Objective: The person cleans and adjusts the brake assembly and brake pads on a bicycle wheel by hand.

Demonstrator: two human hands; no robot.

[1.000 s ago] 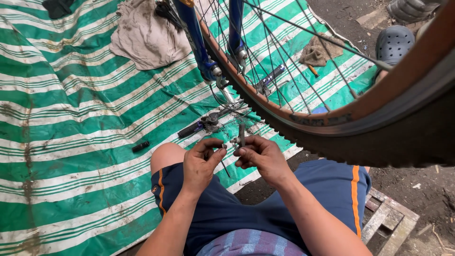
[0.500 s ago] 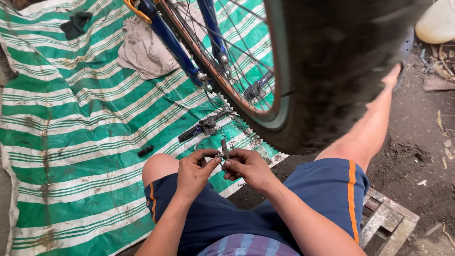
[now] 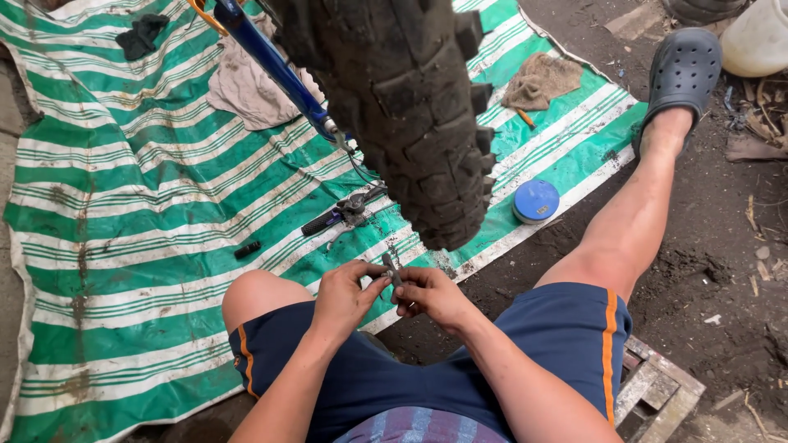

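Observation:
Both my hands meet over my lap on a small grey metal part (image 3: 391,268). My left hand (image 3: 345,297) pinches it from the left, my right hand (image 3: 430,295) grips it from the right. Directly above them hangs a knobby black bicycle tyre (image 3: 414,107), edge-on, with the blue frame tube (image 3: 275,66) running up to the left. On the green-and-white striped tarp (image 3: 123,221) just beyond my hands lies a brake lever with a black grip (image 3: 338,215).
A small black piece (image 3: 247,248) lies on the tarp to the left. A blue round tin (image 3: 535,200) sits near the tarp's right edge. Rags (image 3: 246,86) and a brown cloth (image 3: 542,79) lie farther off. My right leg stretches over dirt; a wooden pallet (image 3: 657,390) is under me.
The view has swung right, so the tyre now hangs edge-on in the middle and my outstretched leg shows. My hands stay together on the small part.

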